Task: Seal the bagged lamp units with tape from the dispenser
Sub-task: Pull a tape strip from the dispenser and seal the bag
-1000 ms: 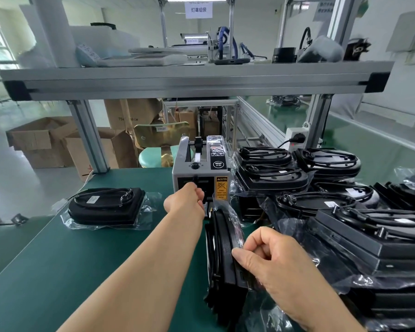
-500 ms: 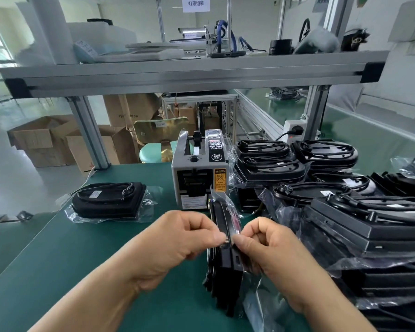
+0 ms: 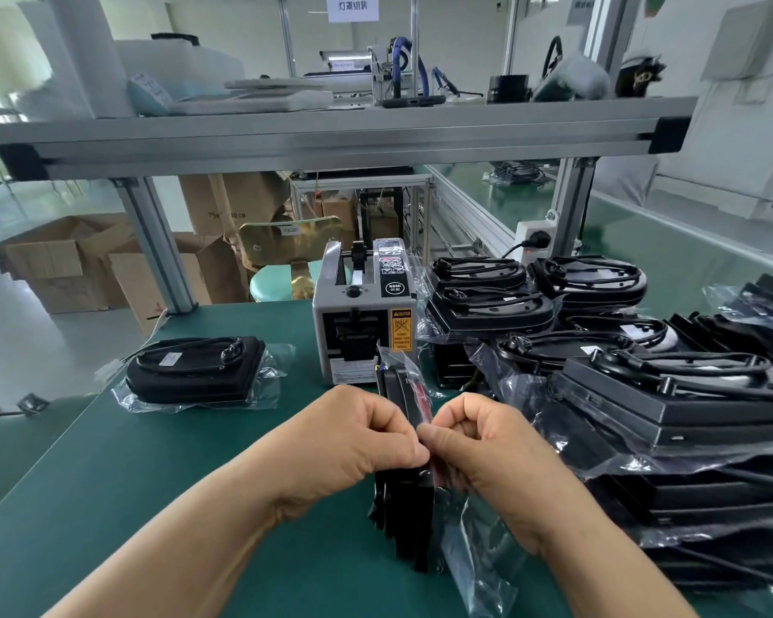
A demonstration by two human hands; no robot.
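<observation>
Held item: a black lamp unit (image 3: 404,515) inside a clear bag (image 3: 473,555), standing upright on its edge on the green table (image 3: 108,483), narrow side toward the camera.
Position: centre of the near table, just in front of the tape dispenser (image 3: 362,323). The bag's top corner shows against the dispenser's lower face.
Left side: the left hand (image 3: 353,443) has its fingers curled, thumb and forefinger pinching the bag plastic at the unit's upper edge.
Right side: the right hand (image 3: 487,452) is curled the same way and pinches the same stretch of plastic. Its thumb tip touches the left fingertips.
Tape: cannot tell whether a strip sits under the fingertips; the spot is too small and covered.
Dispenser: grey box with a dark front mouth, a yellow caution label at the right of its face and a black knob on top. It stands upright toward the table's far edge.
Table, left: a single bagged unit (image 3: 195,370) lies flat with its cord coiled on top, well apart from the hands.
Table, right: a stack of bagged units (image 3: 643,394), several layers deep with cords on top. The nearest bags lie just beside the right wrist.
Overhead: an aluminium shelf rail (image 3: 331,136) spans the view above the dispenser.
Background: cardboard boxes (image 3: 63,260) on the floor beyond the table. A stool (image 3: 282,283) with a pale green seat stands behind the dispenser.
</observation>
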